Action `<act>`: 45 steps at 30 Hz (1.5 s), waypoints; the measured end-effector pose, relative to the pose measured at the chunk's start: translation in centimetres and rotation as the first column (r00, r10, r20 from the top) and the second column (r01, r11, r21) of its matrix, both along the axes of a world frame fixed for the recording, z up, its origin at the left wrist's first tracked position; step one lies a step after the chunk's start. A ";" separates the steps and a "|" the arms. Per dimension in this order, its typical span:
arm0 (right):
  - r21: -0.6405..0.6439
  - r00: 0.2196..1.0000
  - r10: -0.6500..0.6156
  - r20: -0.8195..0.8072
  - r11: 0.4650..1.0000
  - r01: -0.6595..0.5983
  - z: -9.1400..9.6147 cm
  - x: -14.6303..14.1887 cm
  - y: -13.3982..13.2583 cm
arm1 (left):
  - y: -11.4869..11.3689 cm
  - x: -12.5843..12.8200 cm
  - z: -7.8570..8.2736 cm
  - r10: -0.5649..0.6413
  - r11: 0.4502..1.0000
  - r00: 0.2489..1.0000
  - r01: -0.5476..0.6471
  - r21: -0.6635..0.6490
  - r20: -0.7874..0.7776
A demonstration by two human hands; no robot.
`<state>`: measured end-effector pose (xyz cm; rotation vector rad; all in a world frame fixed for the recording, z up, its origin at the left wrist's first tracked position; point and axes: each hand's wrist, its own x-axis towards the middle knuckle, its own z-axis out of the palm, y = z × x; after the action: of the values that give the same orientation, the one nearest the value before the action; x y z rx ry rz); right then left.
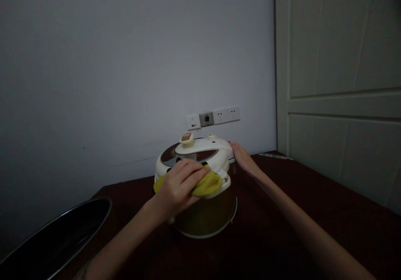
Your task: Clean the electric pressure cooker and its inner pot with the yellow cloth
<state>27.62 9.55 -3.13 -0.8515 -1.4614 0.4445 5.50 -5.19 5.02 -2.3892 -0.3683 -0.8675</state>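
Observation:
An electric pressure cooker (205,217) with a white lid and a darker gold-toned body stands on the dark red tabletop. My left hand (181,184) is closed over a yellow cloth (208,184), pressing it against the front of the cooker below the lid's rim. The cloth and hand hide most of the front panel. My right hand (242,157) lies against the right rear side of the lid with its fingers stretched out, holding nothing. On top of the lid sit a cream handle knob (187,140) and a small valve (212,137).
A dark pan or bowl (59,234) with a shiny rim is at the lower left. Wall sockets (226,115) sit behind the cooker. A thin patterned strip (275,156) lies at the table's back right, near a pale door (341,109).

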 end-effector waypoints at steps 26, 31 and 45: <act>-0.046 0.994 0.094 0.047 0.995 -0.092 0.6 0.5 -1.2 | -0.7 -0.6 -3.2 -0.019 0.998 0.993 0.027 -0.061 0.114; -0.048 0.995 0.090 0.036 0.995 -0.088 0.7 0.1 -1.4 | -0.6 -0.4 -2.9 -0.045 0.998 0.987 0.052 -0.043 0.154; -0.103 0.999 0.039 0.020 0.994 -0.036 0.9 0.2 -1.4 | -0.7 -0.7 -3.9 -0.092 0.993 0.953 0.108 -0.038 0.290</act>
<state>27.86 8.13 -2.28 -0.9137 -1.4864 0.5437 4.78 -5.88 1.10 -2.3487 -0.3888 -1.2743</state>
